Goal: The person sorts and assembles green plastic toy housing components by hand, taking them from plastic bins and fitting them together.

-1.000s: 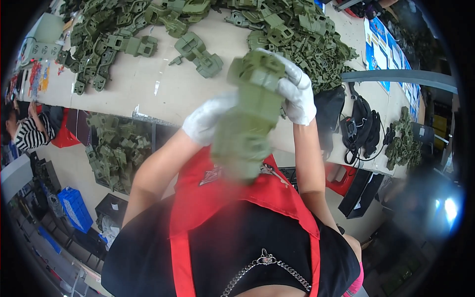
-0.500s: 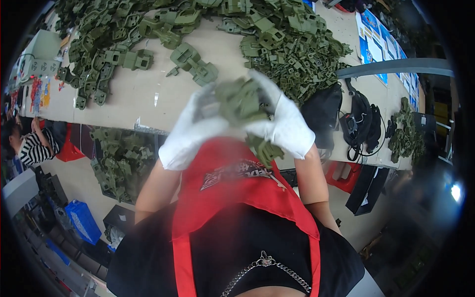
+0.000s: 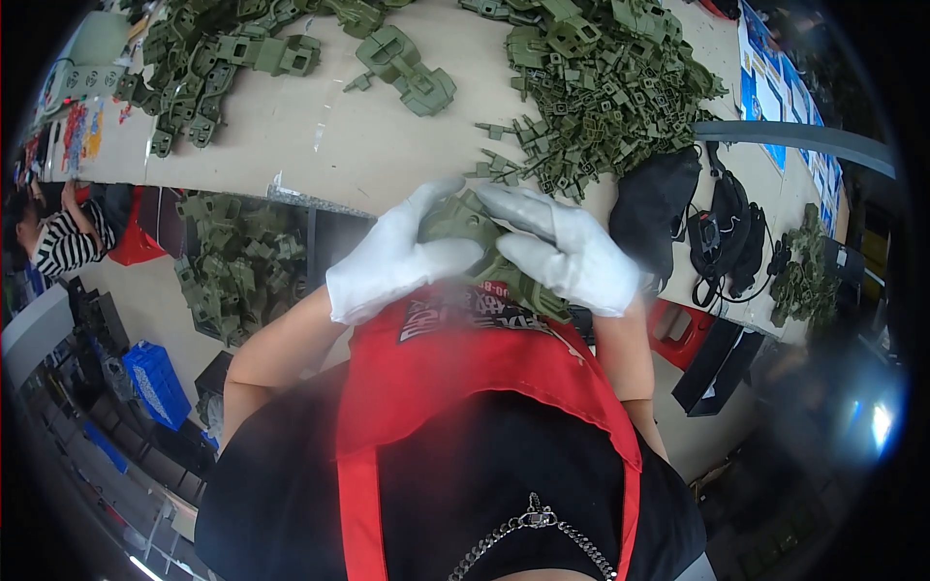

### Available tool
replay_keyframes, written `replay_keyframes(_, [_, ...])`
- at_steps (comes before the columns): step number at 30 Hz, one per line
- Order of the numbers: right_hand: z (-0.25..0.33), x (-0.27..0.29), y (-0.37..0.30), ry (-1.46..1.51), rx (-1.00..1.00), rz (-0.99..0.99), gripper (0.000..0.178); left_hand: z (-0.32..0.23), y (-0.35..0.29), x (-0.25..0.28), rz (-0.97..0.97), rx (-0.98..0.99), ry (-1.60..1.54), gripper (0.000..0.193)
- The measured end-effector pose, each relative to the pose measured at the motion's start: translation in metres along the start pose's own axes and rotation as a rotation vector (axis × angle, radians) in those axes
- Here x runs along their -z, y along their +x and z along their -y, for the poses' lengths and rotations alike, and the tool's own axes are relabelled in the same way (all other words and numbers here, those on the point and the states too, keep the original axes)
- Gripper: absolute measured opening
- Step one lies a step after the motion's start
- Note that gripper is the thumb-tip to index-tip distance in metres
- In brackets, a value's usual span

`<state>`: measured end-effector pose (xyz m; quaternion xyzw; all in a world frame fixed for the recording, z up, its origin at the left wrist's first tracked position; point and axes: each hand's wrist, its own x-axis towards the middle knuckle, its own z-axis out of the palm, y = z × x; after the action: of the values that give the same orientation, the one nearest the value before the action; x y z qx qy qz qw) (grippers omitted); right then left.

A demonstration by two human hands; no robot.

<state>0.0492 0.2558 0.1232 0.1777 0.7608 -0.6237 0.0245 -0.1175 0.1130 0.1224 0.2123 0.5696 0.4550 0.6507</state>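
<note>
Both my hands wear white gloves and are closed round one olive-green plastic toy vehicle body (image 3: 463,221), held in front of my red apron near the table's edge. My left hand (image 3: 402,257) grips its left side, thumb across the near face. From the right, my right hand (image 3: 572,247) wraps over it, fingers along the top and thumb below. The lower end of the green piece slants down to the right under my right hand. Parts of it are hidden by the gloves. Beyond my hands, a similar green vehicle body (image 3: 402,73) lies alone on the table.
A large heap of small green parts (image 3: 615,102) covers the table's back right; larger green bodies (image 3: 199,73) pile up at left. Black bags (image 3: 664,208) lie on the right. Below the left edge stands a bin of green parts (image 3: 237,266). A person in stripes (image 3: 73,237) sits far left.
The piece has turned in my hands, and both gloves have closed more fully around it. Several small green parts now lie loose at the heap's left edge. The whole view has shifted slightly.
</note>
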Motion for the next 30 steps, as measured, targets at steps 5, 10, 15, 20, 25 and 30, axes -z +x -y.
replay_keyframes(5, [0.032, -0.018, 0.016, -0.399, -0.184, -0.078, 0.043, -0.002, -0.007, -0.006, 0.036, -0.085, 0.182, 0.06])
replay_keyframes(10, [0.024, -0.025, 0.014, -0.442, -0.107, -0.08, 0.045, -0.001, -0.008, -0.004, 0.082, -0.015, 0.04, 0.06])
replay_keyframes(15, [-0.007, -0.002, 0.008, 0.319, -0.193, 0.197, 0.058, 0.013, -0.012, 0.001, 0.028, -0.109, 0.192, 0.068])
replay_keyframes(20, [0.007, -0.012, 0.007, 0.43, -0.347, 0.088, 0.056, 0.01, -0.007, -0.002, -0.003, -0.087, 0.283, 0.071])
replay_keyframes(25, [-0.004, -0.022, -0.006, 0.348, -0.414, -0.077, 0.052, 0.018, -0.005, -0.009, -0.034, -0.143, 0.355, 0.068])
replay_keyframes(30, [0.03, 0.004, 0.0, 0.273, -0.338, 0.019, 0.065, 0.004, 0.0, -0.004, 0.001, -0.13, 0.377, 0.069])
